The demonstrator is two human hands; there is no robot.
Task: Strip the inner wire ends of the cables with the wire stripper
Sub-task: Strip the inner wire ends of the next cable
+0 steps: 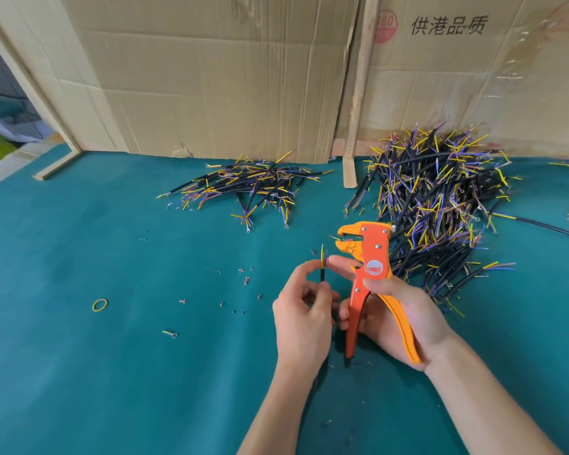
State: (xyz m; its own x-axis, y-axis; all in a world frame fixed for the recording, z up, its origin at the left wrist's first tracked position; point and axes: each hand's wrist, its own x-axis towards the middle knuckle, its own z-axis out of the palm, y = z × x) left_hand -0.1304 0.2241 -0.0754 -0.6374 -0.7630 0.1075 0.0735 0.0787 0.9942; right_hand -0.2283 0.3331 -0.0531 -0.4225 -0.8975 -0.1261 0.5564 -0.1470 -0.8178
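Observation:
My left hand [301, 310] pinches a short black cable [322, 270] upright, its yellow and blue inner wires pointing up just left of the stripper's jaws. My right hand [396, 318] grips the orange wire stripper [370, 261] by its handles, jaws up and facing left, parted a little. A small wire stub sits in the jaws. The cable's tip stands a short way from the jaws, not inside them.
A small pile of black cables [253, 187] lies at the back centre and a large pile [440, 195] at the back right on the green table [112, 356]. Cardboard boxes [227, 77] wall the back. A yellow rubber band [100, 304], a ring-terminal wire piece [170, 333] and insulation scraps dot the mat.

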